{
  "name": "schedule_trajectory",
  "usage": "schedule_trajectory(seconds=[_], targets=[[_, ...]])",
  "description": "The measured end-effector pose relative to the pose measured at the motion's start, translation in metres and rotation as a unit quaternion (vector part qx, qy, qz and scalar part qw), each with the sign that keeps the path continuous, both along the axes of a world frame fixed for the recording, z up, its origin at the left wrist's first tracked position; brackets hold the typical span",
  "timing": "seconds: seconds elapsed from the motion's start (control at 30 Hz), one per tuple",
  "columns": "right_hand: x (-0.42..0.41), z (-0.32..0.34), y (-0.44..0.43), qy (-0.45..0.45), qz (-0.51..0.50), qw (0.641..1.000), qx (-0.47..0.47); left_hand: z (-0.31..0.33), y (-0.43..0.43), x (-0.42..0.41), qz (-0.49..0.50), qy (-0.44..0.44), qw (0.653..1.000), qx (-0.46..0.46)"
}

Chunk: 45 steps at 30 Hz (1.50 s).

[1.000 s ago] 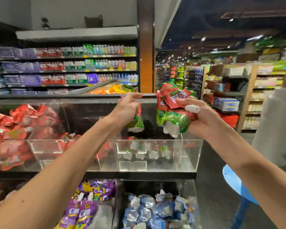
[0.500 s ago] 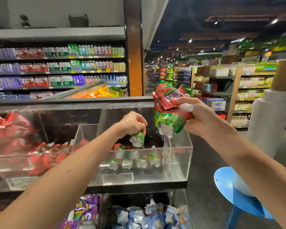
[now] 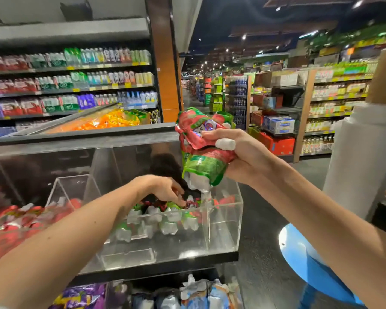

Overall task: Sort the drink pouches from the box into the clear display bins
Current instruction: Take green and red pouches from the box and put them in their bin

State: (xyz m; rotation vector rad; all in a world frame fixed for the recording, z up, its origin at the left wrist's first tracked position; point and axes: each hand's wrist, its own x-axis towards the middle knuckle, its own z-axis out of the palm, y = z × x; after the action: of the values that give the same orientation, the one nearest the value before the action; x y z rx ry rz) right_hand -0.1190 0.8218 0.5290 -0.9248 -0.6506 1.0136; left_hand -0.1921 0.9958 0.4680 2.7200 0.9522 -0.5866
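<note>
The left hand (image 3: 163,190) reaches down into the clear bin (image 3: 224,228). Its fingers are bent and a little spread, and the fingertips (image 3: 183,202) touch a dark-labelled pouch (image 3: 191,205) at the back of the row. The thumb is hidden, so I cannot tell whether the hand pinches the pouch or only rests on it.

The right hand (image 3: 243,157) is up at about 1 o'clock from the left. It is clamped tight around a bunch of pouches (image 3: 198,150), red and green and crumpled together. One white cap (image 3: 225,144) pokes out between the fingers. The bunch hangs over the bin's far right part, clear of the rim.

Inside the bin lie green-and-red pouches (image 3: 167,221), packed side by side with their white ends towards the front wall. At 9 o'clock from it, a neighbouring bin (image 3: 54,192) holds red pouches (image 3: 11,228). At 6 o'clock, on the lower tier, are purple pouches (image 3: 80,296) and, just right of them, blue-and-silver pouches (image 3: 198,293). A blue stool (image 3: 303,259) stands at 4 o'clock on the floor.
</note>
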Motion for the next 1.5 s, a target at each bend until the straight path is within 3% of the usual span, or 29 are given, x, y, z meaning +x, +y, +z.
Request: schedule_trajectory(seconds=[0.13, 0.23, 0.33, 0.43, 0.5, 0.53, 0.6, 0.67, 0.8, 0.97, 1.17, 1.27, 1.43, 1.5], targets=[[-0.001, -0.005, 0.006, 0.005, 0.018, 1.000, -0.005, -0.007, 0.023, -0.004, -0.055, 0.078, 0.989, 0.110], [-0.007, -0.008, 0.010, 0.005, 0.020, 1.000, -0.005, -0.012, 0.023, -0.006, -0.054, 0.087, 0.985, 0.137], [-0.011, -0.010, 0.013, -0.003, 0.009, 1.000, -0.007, -0.006, 0.013, -0.012, -0.069, -0.005, 0.990, 0.126], [-0.009, -0.012, 0.015, -0.001, -0.003, 1.000, -0.016, 0.014, 0.013, -0.024, -0.061, -0.226, 0.972, 0.032], [-0.011, -0.014, 0.016, 0.005, 0.003, 1.000, -0.015, 0.030, 0.010, -0.035, 0.013, -0.413, 0.907, -0.084], [-0.012, -0.014, 0.018, 0.006, 0.002, 1.000, -0.016, 0.034, 0.008, -0.039, 0.066, -0.503, 0.846, -0.165], [-0.015, -0.016, 0.022, 0.003, -0.010, 1.000, -0.014, 0.043, -0.005, -0.052, 0.158, -0.612, 0.735, -0.246], [-0.018, -0.018, 0.030, 0.000, -0.023, 1.000, -0.010, 0.046, -0.024, -0.067, 0.188, -0.620, 0.707, -0.284], [-0.026, -0.020, 0.040, -0.006, -0.046, 0.999, -0.011, 0.043, -0.058, -0.093, 0.083, -0.481, 0.792, -0.366], [-0.033, -0.018, 0.047, -0.006, -0.081, 0.997, 0.009, 0.053, -0.051, -0.110, 0.058, -0.481, 0.815, -0.318], [-0.033, -0.015, 0.044, 0.014, -0.028, 0.999, 0.025, 0.074, -0.036, -0.129, 0.011, -0.458, 0.837, -0.300], [-0.026, -0.012, 0.039, 0.018, -0.085, 0.996, 0.014, 0.080, -0.026, -0.145, -0.009, -0.421, 0.854, -0.304], [-0.016, -0.010, 0.027, 0.026, -0.132, 0.991, 0.026, 0.064, -0.004, -0.128, 0.013, -0.411, 0.903, -0.127], [-0.015, -0.009, 0.022, 0.024, -0.119, 0.992, 0.031, 0.046, 0.003, -0.106, -0.044, -0.425, 0.903, -0.036]])
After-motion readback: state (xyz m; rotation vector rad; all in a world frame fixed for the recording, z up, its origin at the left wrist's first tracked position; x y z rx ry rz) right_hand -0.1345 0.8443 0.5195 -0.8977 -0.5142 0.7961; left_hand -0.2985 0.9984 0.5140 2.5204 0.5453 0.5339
